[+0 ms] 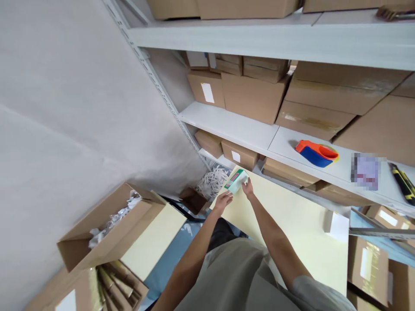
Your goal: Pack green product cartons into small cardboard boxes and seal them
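Observation:
A small green and white box with a red patch is at the far left end of the pale yellow table. My left hand has its fingers curled at the near left edge of this box. On the opposite side, my right hand grips the right end, thumb and fingers against the carton. The box's underside is hidden, so I cannot tell whether it rests on the table.
A white box stands at the table's right end. The shelf ahead holds cartons, an orange and blue tape dispenser and a utility knife. At left is an open carton with silvery packets; paper scraps lie beyond the table.

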### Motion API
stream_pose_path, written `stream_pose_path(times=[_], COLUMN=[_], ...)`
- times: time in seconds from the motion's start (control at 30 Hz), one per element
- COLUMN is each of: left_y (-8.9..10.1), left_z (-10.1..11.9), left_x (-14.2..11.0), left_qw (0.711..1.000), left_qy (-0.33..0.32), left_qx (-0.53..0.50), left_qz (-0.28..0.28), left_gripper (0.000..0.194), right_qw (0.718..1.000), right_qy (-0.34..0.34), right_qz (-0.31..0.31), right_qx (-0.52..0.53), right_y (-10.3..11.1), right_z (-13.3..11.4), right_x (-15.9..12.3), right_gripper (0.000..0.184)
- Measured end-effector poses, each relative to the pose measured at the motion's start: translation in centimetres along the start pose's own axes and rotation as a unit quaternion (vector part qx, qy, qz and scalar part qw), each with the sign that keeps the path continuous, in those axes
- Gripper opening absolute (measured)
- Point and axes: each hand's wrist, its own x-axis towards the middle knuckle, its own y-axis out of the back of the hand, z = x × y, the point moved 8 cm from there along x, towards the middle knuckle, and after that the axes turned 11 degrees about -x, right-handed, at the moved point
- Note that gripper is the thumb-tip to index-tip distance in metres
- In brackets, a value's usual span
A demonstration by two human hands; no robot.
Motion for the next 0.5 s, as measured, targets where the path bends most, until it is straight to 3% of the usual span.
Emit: stream_pose_path(times=[0.13,0.23,0.37,0.5], left_y=[4.0,7.7,12.5,19.3], left_z=[-1.7,-2.8,-1.4,1.8], left_x=[-4.1,-6.4,-7.3,-9.3], left_qw=[0.999,0.998,0.998,0.992], left_qy=[0.036,0.054,0.031,-0.037], left_qx=[0.014,0.029,0.008,-0.084], left_qz=[-0.011,0.005,0.05,0.087], left_gripper=[0.038,0.038,0.033,0.032], right_qw=[0.998,0.997,0.983,0.965], right_qy=[-0.031,-0.007,0.087,0.164], right_qz=[-0.021,-0.015,-0.045,-0.071], right_qx=[-0.047,-0.081,-0.154,-0.192], right_y=[-0.4,-0.3,-2.8,-9.1], right_z=[2.7,2.3,-4.3,-12.9], right_x=[-4.3,-6.6,-6.8,-8.8], right_gripper=[0.086,0.087,0.078,0.069])
